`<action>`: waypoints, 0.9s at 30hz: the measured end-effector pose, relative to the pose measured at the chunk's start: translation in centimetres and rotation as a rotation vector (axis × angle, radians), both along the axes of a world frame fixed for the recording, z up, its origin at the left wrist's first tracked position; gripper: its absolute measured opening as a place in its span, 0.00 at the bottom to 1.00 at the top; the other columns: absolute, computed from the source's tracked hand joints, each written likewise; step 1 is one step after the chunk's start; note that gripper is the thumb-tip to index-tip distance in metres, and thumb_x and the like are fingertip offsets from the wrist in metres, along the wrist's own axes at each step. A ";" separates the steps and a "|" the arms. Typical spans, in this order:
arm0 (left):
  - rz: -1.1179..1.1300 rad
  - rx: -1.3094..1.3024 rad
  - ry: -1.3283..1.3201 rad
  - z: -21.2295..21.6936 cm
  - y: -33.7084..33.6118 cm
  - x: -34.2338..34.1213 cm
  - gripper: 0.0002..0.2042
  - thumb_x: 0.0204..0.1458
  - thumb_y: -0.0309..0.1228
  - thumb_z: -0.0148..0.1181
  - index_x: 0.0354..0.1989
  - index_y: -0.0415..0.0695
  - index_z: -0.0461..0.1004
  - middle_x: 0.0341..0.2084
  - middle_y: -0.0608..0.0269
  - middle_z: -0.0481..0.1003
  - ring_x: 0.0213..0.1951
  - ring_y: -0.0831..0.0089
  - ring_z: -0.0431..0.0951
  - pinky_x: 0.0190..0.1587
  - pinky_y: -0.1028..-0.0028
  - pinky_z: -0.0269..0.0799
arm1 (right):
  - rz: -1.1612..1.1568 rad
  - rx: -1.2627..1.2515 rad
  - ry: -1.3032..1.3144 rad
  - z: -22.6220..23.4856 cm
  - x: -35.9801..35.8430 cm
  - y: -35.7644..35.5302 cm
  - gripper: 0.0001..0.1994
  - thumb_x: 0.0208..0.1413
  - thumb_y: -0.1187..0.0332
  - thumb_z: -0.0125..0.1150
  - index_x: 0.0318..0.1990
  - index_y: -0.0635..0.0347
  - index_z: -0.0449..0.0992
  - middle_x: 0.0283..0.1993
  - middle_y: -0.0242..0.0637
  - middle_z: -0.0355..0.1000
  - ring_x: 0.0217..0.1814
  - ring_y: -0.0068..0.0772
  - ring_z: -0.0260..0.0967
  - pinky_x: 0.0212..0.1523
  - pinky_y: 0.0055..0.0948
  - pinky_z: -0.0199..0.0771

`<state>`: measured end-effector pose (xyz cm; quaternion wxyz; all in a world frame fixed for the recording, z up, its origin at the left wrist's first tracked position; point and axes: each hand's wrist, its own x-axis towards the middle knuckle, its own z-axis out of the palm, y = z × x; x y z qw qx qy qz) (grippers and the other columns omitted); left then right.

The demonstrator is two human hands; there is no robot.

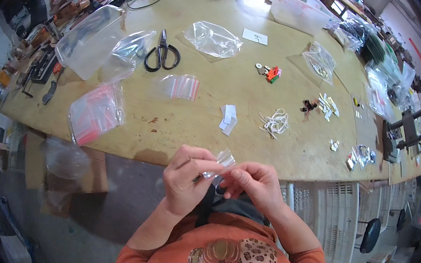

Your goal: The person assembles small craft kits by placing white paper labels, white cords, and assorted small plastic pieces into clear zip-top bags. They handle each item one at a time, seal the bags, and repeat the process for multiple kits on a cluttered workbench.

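Just off the table's front edge, my left hand (187, 176) and my right hand (252, 181) meet in front of my body. Between them is a small clear plastic bag (226, 158), pinched by the fingers of both. What the bag may contain is too small to tell. On the table ahead lie some white paper slips (228, 119), and to their right a tangle of white cords (274, 123). A short stack of small zip bags with red strips (182, 87) lies farther back, beside a larger pack of such bags (97, 114) at the left.
Black-handled scissors (163, 53) lie near a clear plastic bin (91, 41). Orange and green small parts (273, 74), dark small parts (308, 108) and white strips (328, 106) form piles on the right. Another bin (300, 10) stands at the back, and a black clamp-like fixture (405, 134) at the right edge.
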<state>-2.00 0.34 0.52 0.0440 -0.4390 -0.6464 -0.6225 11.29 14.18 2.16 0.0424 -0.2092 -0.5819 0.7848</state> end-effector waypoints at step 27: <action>-0.096 -0.184 -0.068 0.0 0.1 0.4 0.12 0.46 0.16 0.65 0.39 0.43 0.81 0.37 0.61 0.79 0.35 0.68 0.77 0.40 0.72 0.76 | -0.087 -0.092 0.023 -1.5 1.1 1.9 0.04 0.65 0.72 0.63 0.39 0.64 0.79 0.33 0.33 0.79 0.25 0.17 0.72 0.26 0.17 0.71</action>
